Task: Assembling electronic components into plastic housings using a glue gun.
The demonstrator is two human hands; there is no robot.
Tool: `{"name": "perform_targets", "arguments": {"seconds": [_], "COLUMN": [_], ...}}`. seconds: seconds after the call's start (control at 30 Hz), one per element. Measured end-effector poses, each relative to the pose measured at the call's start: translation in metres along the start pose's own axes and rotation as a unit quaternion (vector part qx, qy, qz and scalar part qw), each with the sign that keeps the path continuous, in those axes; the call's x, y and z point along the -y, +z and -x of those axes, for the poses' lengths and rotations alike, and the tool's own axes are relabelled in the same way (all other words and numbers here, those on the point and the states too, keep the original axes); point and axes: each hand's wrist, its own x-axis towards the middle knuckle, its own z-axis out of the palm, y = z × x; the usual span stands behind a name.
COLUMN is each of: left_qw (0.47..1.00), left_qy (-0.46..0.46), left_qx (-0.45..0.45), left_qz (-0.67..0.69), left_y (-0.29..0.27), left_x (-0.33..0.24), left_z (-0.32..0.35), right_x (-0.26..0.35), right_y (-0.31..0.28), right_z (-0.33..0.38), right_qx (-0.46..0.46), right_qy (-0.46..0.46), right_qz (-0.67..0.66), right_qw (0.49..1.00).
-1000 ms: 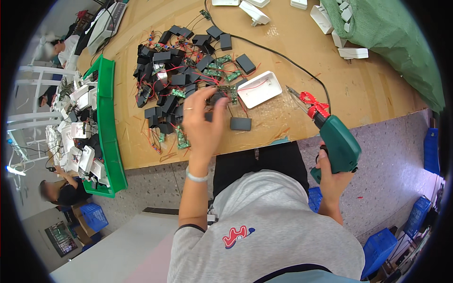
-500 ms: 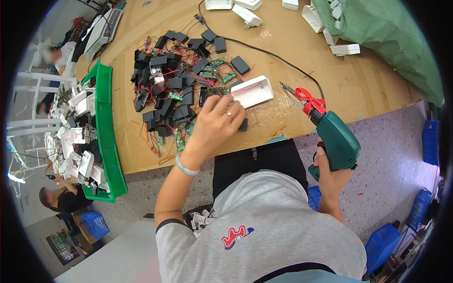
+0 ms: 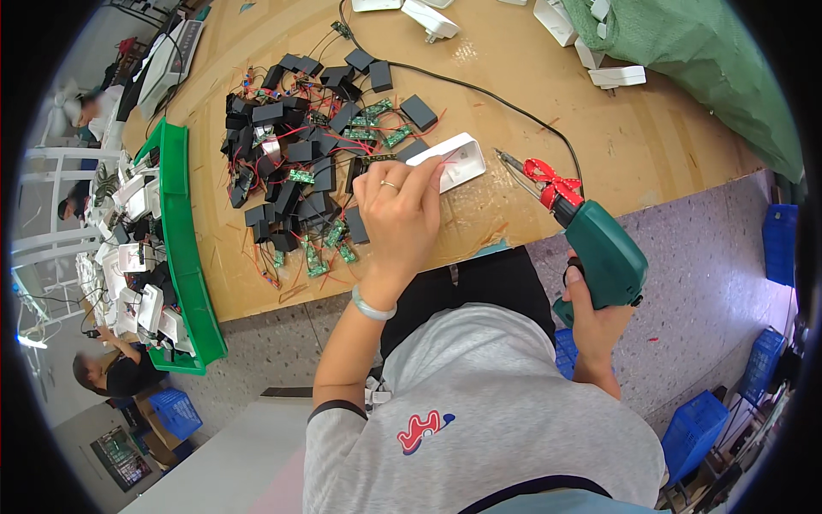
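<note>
My left hand (image 3: 398,214) is closed in a pinch at the left end of a white plastic housing (image 3: 463,164). A thin red wire (image 3: 449,162) shows at its fingertips, over the open shell. My right hand (image 3: 592,321) grips the handle of a green soldering gun (image 3: 606,255) with red tape tied round its front. The gun's metal tip points up and left, a short way right of the housing. Left of the left hand lies a pile of black boxes (image 3: 300,152), green circuit boards (image 3: 300,176) and red wires. The palm side of the left hand is hidden.
A green crate (image 3: 177,231) heaped with white housings stands at the left. A black cable (image 3: 479,88) crosses the brown tabletop (image 3: 514,103). Green cloth (image 3: 685,77) and white plug housings (image 3: 616,77) lie at the far right. Blue baskets (image 3: 692,437) stand on the floor.
My left hand has turned more upright and moved slightly right and nearer, its fingertips now over the housing's left end. The right hand keeps hold of the soldering gun. The whole view has shifted a little.
</note>
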Motion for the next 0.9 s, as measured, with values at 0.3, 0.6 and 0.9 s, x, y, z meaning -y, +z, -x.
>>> {"name": "perform_targets", "arguments": {"seconds": [0.3, 0.6, 0.9], "left_qw": [0.998, 0.997, 0.993], "left_qy": [-0.022, -0.053, -0.022], "left_qx": [-0.049, -0.015, 0.016], "left_qz": [-0.031, -0.061, -0.115], "left_y": [0.015, 0.037, 0.04], "left_x": [-0.025, -0.022, -0.021], "left_z": [0.002, 0.011, 0.007], "right_x": [-0.028, -0.045, -0.04], "right_y": [0.006, 0.022, 0.029], "right_z": [0.003, -0.005, -0.015], "right_qx": [0.019, 0.012, 0.036], "right_qy": [-0.027, -0.019, 0.024], "right_qz": [0.041, 0.067, 0.061], "right_qw": [0.999, 0.997, 0.997]}}
